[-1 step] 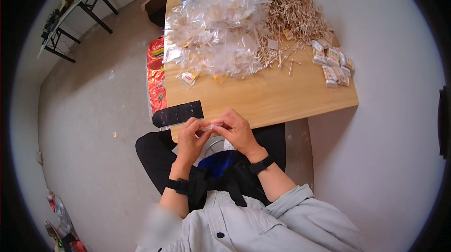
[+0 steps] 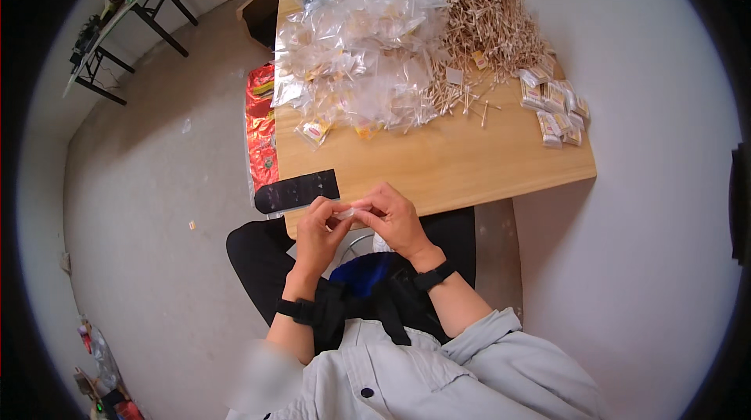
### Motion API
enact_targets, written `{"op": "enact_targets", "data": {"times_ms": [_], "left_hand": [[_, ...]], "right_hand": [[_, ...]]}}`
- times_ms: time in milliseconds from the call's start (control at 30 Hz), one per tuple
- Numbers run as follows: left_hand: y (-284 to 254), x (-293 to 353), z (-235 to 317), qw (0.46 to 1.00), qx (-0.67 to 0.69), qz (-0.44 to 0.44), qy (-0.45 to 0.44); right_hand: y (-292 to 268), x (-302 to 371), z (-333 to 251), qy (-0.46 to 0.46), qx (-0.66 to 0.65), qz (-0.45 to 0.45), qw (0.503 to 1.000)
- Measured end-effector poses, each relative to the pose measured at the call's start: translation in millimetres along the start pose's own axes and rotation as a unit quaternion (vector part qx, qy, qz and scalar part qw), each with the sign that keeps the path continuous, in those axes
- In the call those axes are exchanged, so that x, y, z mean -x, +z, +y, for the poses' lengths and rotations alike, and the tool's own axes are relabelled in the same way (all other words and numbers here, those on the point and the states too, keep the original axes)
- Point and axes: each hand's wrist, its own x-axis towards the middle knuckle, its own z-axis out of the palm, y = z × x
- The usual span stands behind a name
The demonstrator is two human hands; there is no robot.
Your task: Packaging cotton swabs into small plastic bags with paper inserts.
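Note:
My left hand (image 2: pixel 317 234) and my right hand (image 2: pixel 395 220) meet at the table's near edge. Thumbs and fingertips of both pinch a small whitish plastic packet (image 2: pixel 347 214), mostly covered by the fingers, so its contents cannot be made out. Just beyond my left hand, a black flat strip (image 2: pixel 297 190) lies across the table's near left corner. Farther off, a large heap of clear plastic bags (image 2: pixel 368 52) covers the left and middle of the table, some with yellow-and-white cards inside. Beside it rises a big pile of loose cotton swabs (image 2: pixel 493 13).
Small filled packs of swabs (image 2: pixel 554 103) are stacked at the wooden table's (image 2: pixel 454 158) right edge, near the white wall (image 2: pixel 626 123). A red plastic sack (image 2: pixel 260 127) hangs along the left side. A folding table (image 2: pixel 117 21) stands at the far left.

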Motion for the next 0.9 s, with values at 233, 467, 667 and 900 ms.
{"op": "enact_targets", "data": {"times_ms": [233,467,667,900], "left_hand": [[2.4,8.4,-7.6,0.997,0.067,0.019,-0.04],[2.1,8.4,-5.1,0.997,0.064,0.002,-0.036],[1.6,12.6,-16.2,0.952,0.269,-0.023,-0.146],[13.1,14.6,-14.8,0.982,0.18,0.005,-0.062]], "right_hand": [[5.4,4.6,2.9,-0.025,0.017,0.019,0.999],[0.1,8.1,-5.9,-0.006,0.054,-0.008,0.998],[1.9,7.7,-3.6,-0.009,0.049,0.002,0.999],[5.1,5.5,-5.6,-0.028,0.074,0.022,0.997]]}}
